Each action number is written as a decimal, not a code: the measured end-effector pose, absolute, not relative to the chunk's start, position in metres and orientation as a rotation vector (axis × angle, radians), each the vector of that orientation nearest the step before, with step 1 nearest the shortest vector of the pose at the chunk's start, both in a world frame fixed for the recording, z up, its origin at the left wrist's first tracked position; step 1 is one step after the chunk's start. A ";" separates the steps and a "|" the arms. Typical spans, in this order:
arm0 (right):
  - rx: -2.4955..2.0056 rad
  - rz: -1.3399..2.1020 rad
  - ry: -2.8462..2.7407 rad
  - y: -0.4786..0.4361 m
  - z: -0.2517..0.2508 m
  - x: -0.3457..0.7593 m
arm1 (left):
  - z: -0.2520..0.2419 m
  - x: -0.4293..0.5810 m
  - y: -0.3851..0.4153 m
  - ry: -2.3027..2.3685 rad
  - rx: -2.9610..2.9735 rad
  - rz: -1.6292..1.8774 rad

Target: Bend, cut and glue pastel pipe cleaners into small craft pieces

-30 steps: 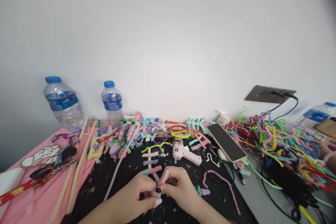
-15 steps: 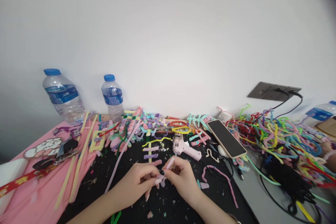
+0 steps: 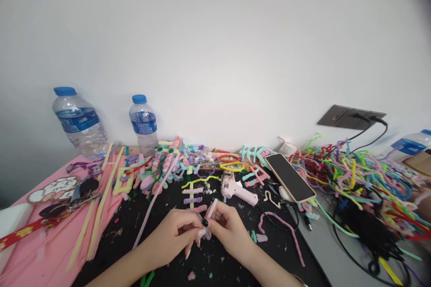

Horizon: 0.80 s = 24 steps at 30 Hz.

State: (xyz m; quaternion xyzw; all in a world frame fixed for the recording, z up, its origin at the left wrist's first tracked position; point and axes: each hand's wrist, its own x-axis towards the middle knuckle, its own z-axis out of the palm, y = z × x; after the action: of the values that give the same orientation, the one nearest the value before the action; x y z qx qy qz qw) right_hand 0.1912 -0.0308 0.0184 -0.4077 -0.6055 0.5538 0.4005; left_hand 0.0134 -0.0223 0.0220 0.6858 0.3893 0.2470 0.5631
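Above the black work mat (image 3: 175, 273), my left hand (image 3: 183, 233) and my right hand (image 3: 227, 226) meet with fingertips pinched together. Between them is a small lilac pipe cleaner piece (image 3: 208, 235), mostly hidden by the fingers. Just beyond the hands lies a yellow pipe cleaner stem with pink and purple crosspieces (image 3: 193, 200). A pale pink glue gun (image 3: 240, 193) rests on its side past my right hand. To the left of my left hand runs a long lilac strip (image 3: 155, 199).
Finished pipe cleaner shapes (image 3: 171, 157) are heaped along the wall. A phone (image 3: 291, 177) lies at right, before a large tangle of coloured pipe cleaners (image 3: 360, 175). Two water bottles (image 3: 79, 121) stand at back left. Black cables (image 3: 367, 233) and another person's hand (image 3: 424, 206) are at far right.
Both hands stay close together, with only slight finger movement; the right fingers have shifted a little left. The view has moved slightly. Things on the table are otherwise unchanged.
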 end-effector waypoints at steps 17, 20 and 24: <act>-0.955 0.965 -1.845 -0.032 0.025 0.194 | 0.016 0.016 -0.019 0.829 1.366 0.527; -0.983 0.975 -1.832 -0.032 0.024 0.194 | 0.016 0.017 -0.020 0.882 1.431 0.556; -1.069 1.056 -1.767 -0.033 0.016 0.192 | 0.022 0.017 -0.024 0.966 1.609 0.624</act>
State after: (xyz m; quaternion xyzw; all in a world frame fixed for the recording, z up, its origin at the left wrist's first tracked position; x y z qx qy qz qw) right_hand 0.1923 -0.0327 0.0160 -0.4226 -0.6984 0.4172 0.3995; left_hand 0.0174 -0.0241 0.0223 0.6798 0.4081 0.2634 0.5496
